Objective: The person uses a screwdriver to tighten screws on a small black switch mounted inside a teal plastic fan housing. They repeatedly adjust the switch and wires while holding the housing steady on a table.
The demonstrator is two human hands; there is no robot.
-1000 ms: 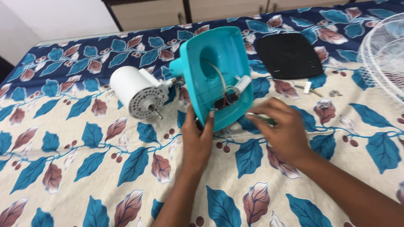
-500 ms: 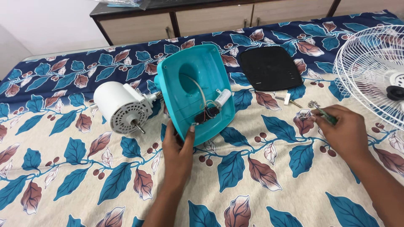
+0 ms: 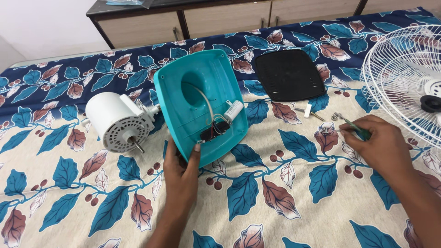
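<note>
Teal fan base (image 3: 202, 92) tilts, lower edge gripped by left hand (image 3: 181, 172).

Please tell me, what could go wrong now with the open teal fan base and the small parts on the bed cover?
1. The left hand props the teal base tilted on its edge; if it slips, the thin wires inside might be strained.
2. The small screws lie loose on the patterned cover, near the right hand holding a green screwdriver; a nudge could lose them among the leaf print.
</note>
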